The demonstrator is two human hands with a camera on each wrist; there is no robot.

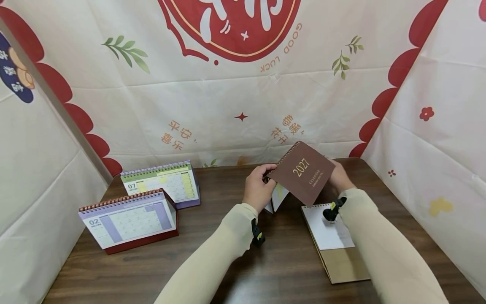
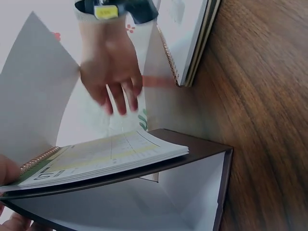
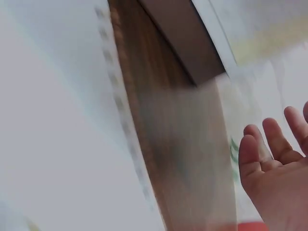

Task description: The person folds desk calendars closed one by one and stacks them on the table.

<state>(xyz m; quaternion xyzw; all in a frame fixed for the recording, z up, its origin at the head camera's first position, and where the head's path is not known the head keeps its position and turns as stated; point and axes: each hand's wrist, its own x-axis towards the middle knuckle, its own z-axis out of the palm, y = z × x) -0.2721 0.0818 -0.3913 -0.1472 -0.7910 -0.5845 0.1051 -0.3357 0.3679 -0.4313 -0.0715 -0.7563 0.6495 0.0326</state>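
Observation:
A desk calendar with a brown cover reading 2027 is tilted up off the table at the right of centre. My left hand grips it by the spiral-bound edge, thumb in front; in the left wrist view the fingertips show at its corner. The cover is swung away from the calendar's printed pages, above a hollow folded stand. My right hand is at the cover's far edge, partly hidden behind it. In the right wrist view its fingers are spread and loosely bent, gripping nothing.
A spiral pad with white sheets and a tan backing lies under my right forearm. Two desk calendars stand at the left: a red-based one and a purple-based one behind it. Printed cloth hangs around the wooden table.

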